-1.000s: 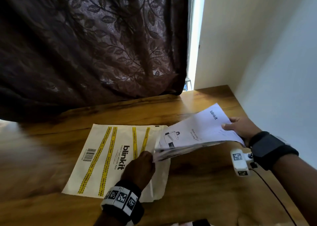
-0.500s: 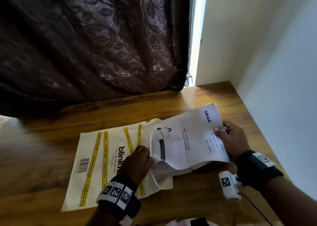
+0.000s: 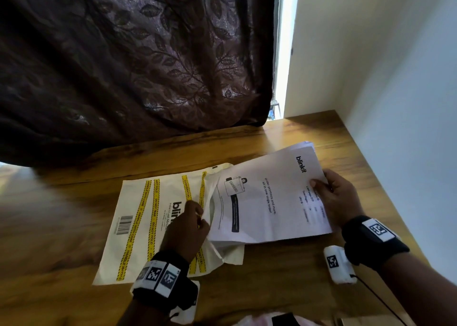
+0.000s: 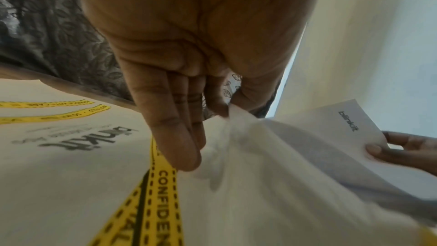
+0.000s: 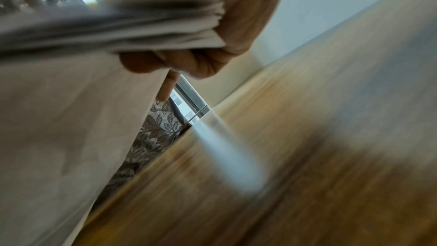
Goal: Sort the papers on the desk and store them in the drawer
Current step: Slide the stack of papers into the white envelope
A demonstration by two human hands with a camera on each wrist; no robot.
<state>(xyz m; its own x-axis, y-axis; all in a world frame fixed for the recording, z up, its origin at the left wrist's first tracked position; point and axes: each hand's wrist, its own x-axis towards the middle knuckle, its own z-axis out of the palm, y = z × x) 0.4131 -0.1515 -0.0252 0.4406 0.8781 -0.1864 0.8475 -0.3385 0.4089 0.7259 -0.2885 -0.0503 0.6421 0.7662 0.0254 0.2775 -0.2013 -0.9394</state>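
Right hand [image 3: 338, 199] grips printed white papers [image 3: 267, 199]; left hand [image 3: 185, 229] seemingly pinches cream envelope [image 3: 138, 222] mouth.

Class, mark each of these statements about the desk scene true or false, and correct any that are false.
1. The right hand grips a stack of printed sheets at its edge. True.
2. The left hand lies flat and open on the wooden desk. False: its thumb and fingers pinch the mouth of the envelope.
3. The envelope carries yellow tape stripes printed CONFIDENTIAL. True.
4. The top sheet is blank. False: it shows the word blinkit and other print.
5. The envelope stands upright against the curtain. False: it lies flat on the desk.
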